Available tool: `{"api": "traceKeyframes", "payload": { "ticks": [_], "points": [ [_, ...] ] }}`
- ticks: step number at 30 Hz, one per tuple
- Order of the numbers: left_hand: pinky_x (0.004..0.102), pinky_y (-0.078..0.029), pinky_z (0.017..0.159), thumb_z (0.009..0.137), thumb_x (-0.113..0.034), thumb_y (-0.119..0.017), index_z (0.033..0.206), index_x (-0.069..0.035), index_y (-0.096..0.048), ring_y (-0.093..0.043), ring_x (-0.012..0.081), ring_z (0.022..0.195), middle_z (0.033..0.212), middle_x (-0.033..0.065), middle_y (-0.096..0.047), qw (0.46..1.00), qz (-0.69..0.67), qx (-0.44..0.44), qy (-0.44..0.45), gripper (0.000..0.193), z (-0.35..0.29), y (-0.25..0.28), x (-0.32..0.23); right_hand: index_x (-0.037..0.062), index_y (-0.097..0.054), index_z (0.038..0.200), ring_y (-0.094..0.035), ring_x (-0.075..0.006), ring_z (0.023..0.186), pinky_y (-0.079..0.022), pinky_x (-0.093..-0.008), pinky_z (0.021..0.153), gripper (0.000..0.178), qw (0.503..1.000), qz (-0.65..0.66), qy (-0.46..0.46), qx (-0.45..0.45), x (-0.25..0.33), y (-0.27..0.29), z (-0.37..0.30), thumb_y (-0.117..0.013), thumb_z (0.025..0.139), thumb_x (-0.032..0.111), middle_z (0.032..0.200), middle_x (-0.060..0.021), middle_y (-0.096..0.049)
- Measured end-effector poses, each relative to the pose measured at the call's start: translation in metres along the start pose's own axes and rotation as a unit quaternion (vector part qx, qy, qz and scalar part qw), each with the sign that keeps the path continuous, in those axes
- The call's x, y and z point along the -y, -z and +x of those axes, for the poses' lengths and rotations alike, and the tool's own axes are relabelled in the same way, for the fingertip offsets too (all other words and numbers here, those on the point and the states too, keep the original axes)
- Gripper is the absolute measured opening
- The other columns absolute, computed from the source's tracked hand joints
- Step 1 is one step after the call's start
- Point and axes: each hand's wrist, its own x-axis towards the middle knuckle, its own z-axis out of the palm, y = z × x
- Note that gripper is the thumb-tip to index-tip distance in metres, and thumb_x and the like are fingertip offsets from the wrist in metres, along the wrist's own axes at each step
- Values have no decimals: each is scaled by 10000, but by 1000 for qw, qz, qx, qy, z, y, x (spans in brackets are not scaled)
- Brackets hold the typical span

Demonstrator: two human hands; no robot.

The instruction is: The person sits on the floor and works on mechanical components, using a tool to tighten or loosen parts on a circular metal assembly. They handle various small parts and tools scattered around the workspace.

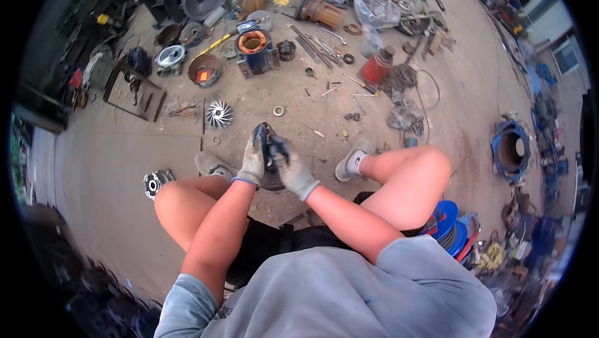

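Both my hands wear pale work gloves with blackened fingers, and they meet in front of me between my knees. My left hand (253, 162) is closed, its fingers pointing away from me. Close against it on the right, my right hand (292, 168) has its fingers bent inward. Between them is something dark, mostly hidden by the gloves, whose kind I cannot make out. Just below them a round grey metal part (272, 181) shows partly near the ground. Beyond the hands lie a small metal ring (278, 111), a finned impeller (219, 114) and a screwdriver (313, 130).
Farther off stand a motor stator with copper windings (254, 48) and a red bottle jack (377, 65). Wrenches (324, 45) and bars lie near them. A metal plate (125, 157) covers the ground at left. Right of me are a blue cable reel (444, 222) and a blue housing (511, 149).
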Motion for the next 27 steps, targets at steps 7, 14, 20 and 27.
{"api": "traceKeyframes", "payload": {
  "ticks": [7,14,20,27],
  "points": [
    [390,-492,1074,1110,-564,-390,1518,-78,-501,-609,231,1191,1322,133,-626,975,-188,10,118,645,5,1,2,10,-556,1355,-579,-488,1215,-459,-521,1070,424,995,-51,-75,-33,1,-36,2,-601,1028,276,1314,-282,-601],
    [354,-513,1015,1119,-480,-423,1441,-37,-550,-614,203,1127,1259,107,-639,989,-117,26,91,562,0,-16,0,7,-552,1353,-575,-483,1219,-458,-513,1071,403,995,-65,-52,-64,3,-19,-7,-596,1014,219,1314,-279,-595],
    [335,-530,1002,1145,-344,-386,1452,17,-509,-654,217,1098,1298,144,-646,998,54,33,-17,490,-7,-17,13,5,-611,1287,-614,-467,1178,-493,-505,1016,347,996,-12,-31,-79,3,-10,-9,-603,1007,209,1270,-258,-635],
    [358,-513,1019,1122,-521,-417,1342,54,-585,-655,217,1131,1225,151,-683,993,-108,-9,37,638,-20,-27,-43,21,-743,1054,-702,-450,924,-555,-485,822,212,993,-53,-75,-77,-9,1,-11,-609,1011,179,968,-225,-736]
  ]
}}
